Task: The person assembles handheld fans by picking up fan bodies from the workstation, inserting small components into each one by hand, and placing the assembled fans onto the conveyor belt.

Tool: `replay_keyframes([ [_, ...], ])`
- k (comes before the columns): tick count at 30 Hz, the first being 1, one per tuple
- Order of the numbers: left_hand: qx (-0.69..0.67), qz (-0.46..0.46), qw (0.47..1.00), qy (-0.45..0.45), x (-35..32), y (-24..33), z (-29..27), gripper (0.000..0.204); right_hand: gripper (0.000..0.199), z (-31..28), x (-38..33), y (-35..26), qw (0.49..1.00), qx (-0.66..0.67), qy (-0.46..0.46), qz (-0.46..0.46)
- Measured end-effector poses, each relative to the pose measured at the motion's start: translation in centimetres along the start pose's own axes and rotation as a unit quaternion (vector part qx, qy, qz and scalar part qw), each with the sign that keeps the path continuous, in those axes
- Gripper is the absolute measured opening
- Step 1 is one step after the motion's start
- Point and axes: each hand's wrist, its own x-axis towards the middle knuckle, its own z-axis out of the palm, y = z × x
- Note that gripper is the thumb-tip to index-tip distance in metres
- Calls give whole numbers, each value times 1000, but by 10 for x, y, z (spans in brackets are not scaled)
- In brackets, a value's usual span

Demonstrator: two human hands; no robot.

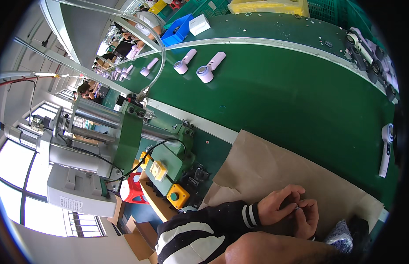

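Left hand and right hand meet at lower right of the frame, fingertips closed on a small piece — too tiny to identify. A light, square pinch over the brown paper seems best, so a slip would land there. Close by at the lower right, a clear plastic bag could crowd the right wrist. Lavender handheld devices lie on the green counter, upper middle — well apart; a green press fills the left.
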Motion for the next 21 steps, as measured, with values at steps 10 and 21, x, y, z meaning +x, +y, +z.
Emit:
replay_keyframes([
  [10, -3, -3, 1000, -1, 0, 1, -2, 45, 13, 2, 0, 1, 1000, -9, 9, 4],
  [21, 21, 31, 999, 40, 4, 7, -5, 39, 13, 6, -4, 3, 999, 25, 22, -20],
])
